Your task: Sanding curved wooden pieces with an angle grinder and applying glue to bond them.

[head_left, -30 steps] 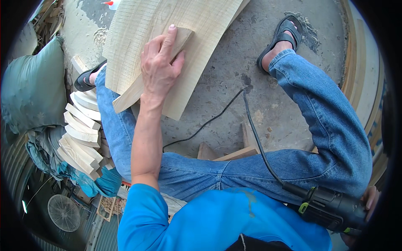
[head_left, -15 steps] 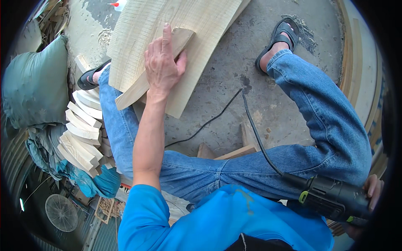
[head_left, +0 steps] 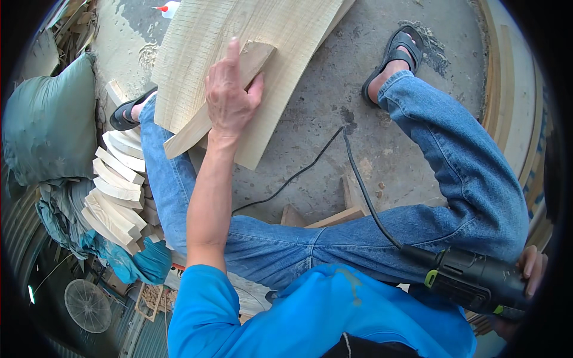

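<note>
A wide pale board [head_left: 250, 36] is propped over the concrete floor [head_left: 334, 107]. A narrow wooden strip [head_left: 185, 134], its long axis slanting lower left to upper right, is clamped against it by the left hand [head_left: 230, 98]. A black power tool [head_left: 471, 280] is gripped by the right hand [head_left: 531, 268], fingers wrapped around its body.

No packages, labels, signs or screens anywhere in view.

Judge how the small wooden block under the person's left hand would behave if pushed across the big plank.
The wooden block looks solid, so probably stiff. Its flat faces suggest it would slide, not roll, on the plank. The left hand covers much of it, so it seems light.
</note>
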